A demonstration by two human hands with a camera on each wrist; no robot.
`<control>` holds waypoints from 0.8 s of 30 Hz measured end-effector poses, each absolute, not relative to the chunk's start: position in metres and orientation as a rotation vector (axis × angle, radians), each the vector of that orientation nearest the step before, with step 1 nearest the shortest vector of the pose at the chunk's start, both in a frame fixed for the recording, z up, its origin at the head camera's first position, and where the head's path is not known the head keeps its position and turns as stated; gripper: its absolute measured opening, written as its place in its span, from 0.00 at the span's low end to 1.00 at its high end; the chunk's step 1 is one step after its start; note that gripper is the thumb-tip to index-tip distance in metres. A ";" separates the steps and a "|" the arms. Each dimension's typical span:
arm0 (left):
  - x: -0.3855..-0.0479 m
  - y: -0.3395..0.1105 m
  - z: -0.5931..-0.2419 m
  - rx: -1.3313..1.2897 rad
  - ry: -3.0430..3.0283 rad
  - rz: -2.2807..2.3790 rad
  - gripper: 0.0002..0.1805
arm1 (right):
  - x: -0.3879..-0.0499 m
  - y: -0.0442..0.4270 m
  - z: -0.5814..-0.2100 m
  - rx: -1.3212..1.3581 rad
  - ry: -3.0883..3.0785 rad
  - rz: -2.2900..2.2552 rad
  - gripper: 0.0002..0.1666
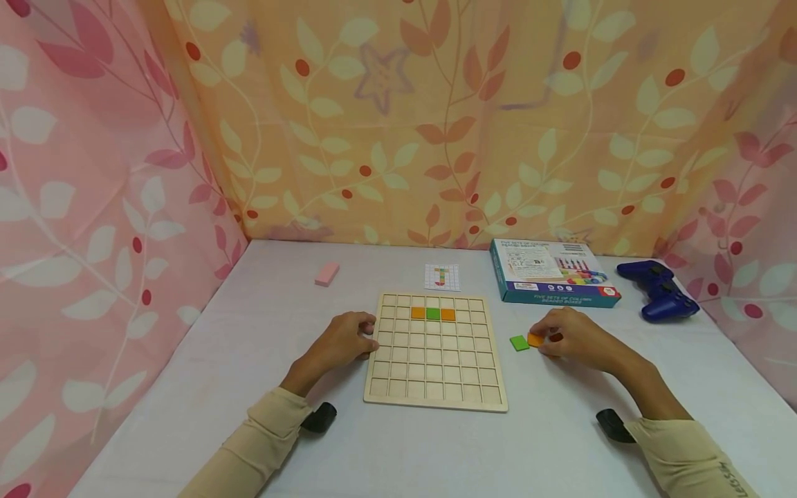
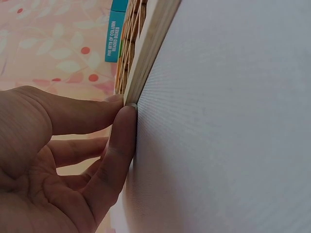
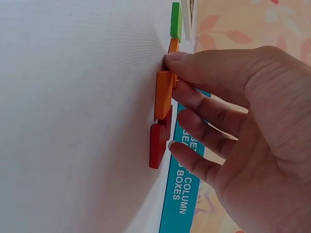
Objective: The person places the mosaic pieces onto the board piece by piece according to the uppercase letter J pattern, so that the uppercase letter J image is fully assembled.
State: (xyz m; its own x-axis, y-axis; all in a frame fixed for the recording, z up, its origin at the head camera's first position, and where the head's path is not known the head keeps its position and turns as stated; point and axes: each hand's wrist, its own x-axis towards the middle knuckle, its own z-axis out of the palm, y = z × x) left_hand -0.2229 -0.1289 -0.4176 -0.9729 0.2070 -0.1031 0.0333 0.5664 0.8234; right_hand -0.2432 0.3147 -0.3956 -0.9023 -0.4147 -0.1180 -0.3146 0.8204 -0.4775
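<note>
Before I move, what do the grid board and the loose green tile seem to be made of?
Grid board: probably plywood, pale and matte; its edge shows layer-like lines in the left wrist view.
Loose green tile: perhaps smooth painted wood or plastic; its color is even, edges crisp.

Wht tbl [image 1: 261, 325]: brd [image 1: 434, 357], tiles [image 1: 519, 343], box [image 1: 553, 273], prob. eraser [image 1: 326, 274].

Blue game controller [image 1: 661, 292] lay just right of the teal-edged box [image 1: 554, 273]; pink block [image 1: 326, 274] sat rear left; leaf-print curtains [image 1: 373, 138] hung behind.
</note>
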 end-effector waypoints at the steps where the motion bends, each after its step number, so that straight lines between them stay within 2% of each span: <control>1: -0.223 -0.129 -0.418 0.201 2.608 1.367 0.28 | -0.243 0.315 -0.396 -0.566 2.788 -0.671 0.17; 13: -0.222 -0.129 -0.417 0.188 2.607 1.361 0.28 | -0.242 0.297 -0.387 -0.536 2.808 -0.694 0.21; 24: -0.222 -0.128 -0.416 0.174 2.587 1.375 0.28 | -0.252 0.253 -0.383 -0.579 2.809 -0.668 0.17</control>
